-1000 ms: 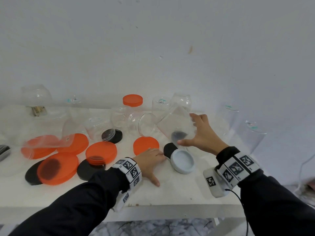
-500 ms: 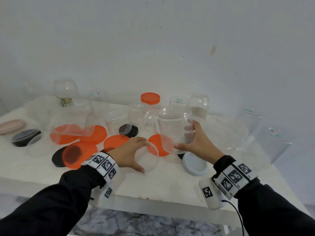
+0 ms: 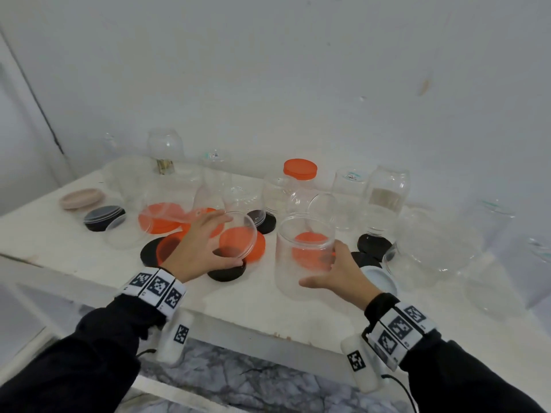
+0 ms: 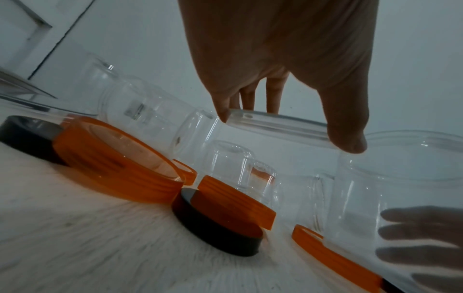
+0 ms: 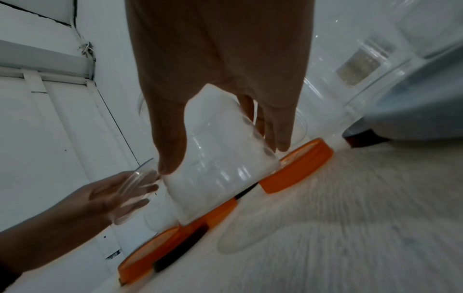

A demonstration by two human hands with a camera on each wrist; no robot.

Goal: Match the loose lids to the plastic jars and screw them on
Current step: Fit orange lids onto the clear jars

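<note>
Head view showed a white table (image 3: 244, 302) strewn with clear jars, orange lids (image 3: 159, 219) and black lids (image 3: 374, 242). The right hand (image 3: 343, 274) gripped a wide clear jar (image 3: 301, 257), upright, near the front edge. Beside it, the left hand (image 3: 199, 245) pinched a clear lid (image 3: 238, 234), tilted above the lids.
</note>
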